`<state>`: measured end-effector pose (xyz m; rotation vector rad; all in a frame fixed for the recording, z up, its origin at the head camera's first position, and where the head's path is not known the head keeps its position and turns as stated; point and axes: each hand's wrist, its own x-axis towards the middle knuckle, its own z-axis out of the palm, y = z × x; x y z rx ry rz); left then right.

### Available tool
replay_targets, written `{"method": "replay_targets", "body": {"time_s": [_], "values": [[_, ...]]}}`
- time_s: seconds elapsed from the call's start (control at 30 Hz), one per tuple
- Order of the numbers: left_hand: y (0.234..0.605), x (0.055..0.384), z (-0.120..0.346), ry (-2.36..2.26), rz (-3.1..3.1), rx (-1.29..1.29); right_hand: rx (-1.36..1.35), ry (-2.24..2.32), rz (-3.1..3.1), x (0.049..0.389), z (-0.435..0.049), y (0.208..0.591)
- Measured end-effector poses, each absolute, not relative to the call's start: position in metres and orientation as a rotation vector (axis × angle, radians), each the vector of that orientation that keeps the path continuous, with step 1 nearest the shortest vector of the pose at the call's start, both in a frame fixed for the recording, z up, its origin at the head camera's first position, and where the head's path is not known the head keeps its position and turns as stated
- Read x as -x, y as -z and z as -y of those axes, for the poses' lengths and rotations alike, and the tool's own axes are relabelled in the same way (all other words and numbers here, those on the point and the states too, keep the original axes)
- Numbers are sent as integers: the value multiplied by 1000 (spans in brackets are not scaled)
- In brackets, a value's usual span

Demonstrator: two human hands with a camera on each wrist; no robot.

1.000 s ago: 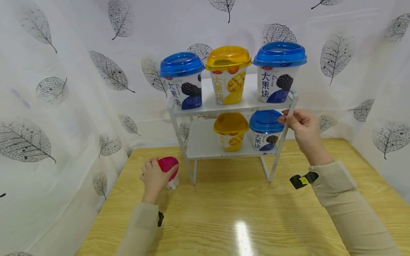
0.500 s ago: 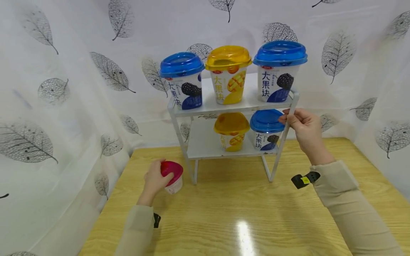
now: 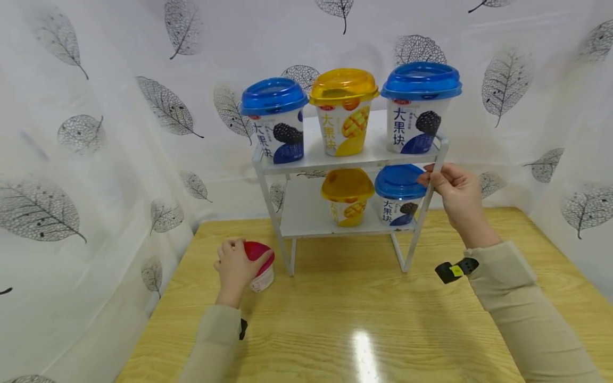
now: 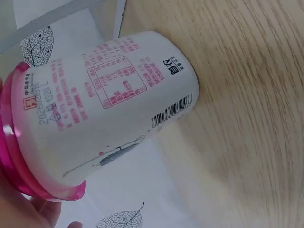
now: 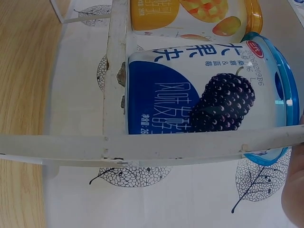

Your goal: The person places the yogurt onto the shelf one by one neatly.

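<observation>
My left hand [image 3: 236,270] grips a yogurt cup by its pink lid [image 3: 258,256], fingers over the far side and thumb across the near side. In the left wrist view, the back label of this white yogurt cup [image 4: 109,99] faces the camera, and its base is at the wooden table. My right hand [image 3: 457,194] pinches the right front post of the white two-tier rack [image 3: 335,234]. Close to those fingers, on the lower shelf, stands a blue-lidded blackberry yogurt cup [image 5: 190,95]. Beside it is a yellow-lidded mango yogurt cup [image 3: 347,199].
On the top shelf stand a blue-lidded cup [image 3: 275,122] at left, a yellow-lidded cup [image 3: 344,114] in the middle and another blue-lidded cup [image 3: 420,111] at right. A leaf-patterned white sheet [image 3: 119,159] hangs behind and beside the wooden table [image 3: 325,314].
The pink-lidded yogurt cup has shifted slightly right and nearer, and it has turned. My left fingers have changed their hold on its lid. My right hand stays on the post.
</observation>
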<state>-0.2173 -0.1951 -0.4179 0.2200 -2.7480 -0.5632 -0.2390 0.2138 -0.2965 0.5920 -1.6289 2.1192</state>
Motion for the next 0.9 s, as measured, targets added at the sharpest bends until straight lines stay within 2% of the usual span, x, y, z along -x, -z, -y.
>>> {"method": "replay_targets", "body": {"time_s": [0.43,0.7,0.9], "values": [[416,206,209,654,2737,69,-606,-2096,1614,238,-213,296],[420,202,205,622,2727,-225,-606,-2097,1612,237,-213,296],[421,201,204,634,2738,-181,-608,-2098,1610,238,-213,296]]}}
